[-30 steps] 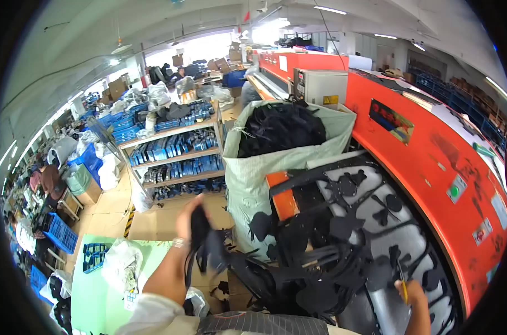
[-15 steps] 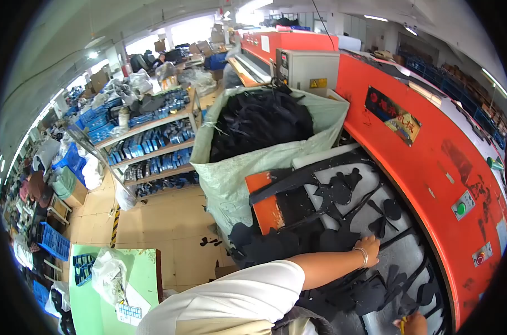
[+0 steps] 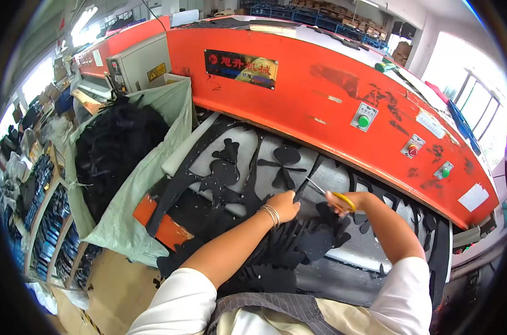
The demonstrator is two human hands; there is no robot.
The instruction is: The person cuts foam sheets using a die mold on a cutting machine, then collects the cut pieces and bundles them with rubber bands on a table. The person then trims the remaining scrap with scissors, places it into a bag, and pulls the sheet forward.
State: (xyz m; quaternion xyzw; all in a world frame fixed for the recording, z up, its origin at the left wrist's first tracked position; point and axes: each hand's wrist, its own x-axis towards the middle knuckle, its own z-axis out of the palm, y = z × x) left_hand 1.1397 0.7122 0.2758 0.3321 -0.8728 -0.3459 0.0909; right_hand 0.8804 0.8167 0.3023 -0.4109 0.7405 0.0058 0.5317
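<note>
My right hand [image 3: 340, 202] is closed on yellow-handled scissors [image 3: 347, 200], whose metal blades point up and left towards a narrow black strip [image 3: 309, 180]. Just left of the blades, my left hand [image 3: 284, 205], with bracelets at the wrist, has its fingers curled at the lower end of that strip; whatever is between them is hidden. A black cut piece with rounded lobes [image 3: 287, 155] lies on the grey bed [image 3: 326, 177] above my hands. More black cut pieces [image 3: 315, 243] are heaped below them.
Behind the bed runs a red machine [image 3: 303, 89] with green and red buttons. A pale green sack [image 3: 147, 187] of black scraps stands at the left, beside an orange-and-black panel [image 3: 158, 226]. Shelves [image 3: 44, 206] with blue items are at the far left.
The view has swung right along the machine. My left hand, which earlier carried black material over the floor side, is now on the bed near the scissors, which have come up beside it.
</note>
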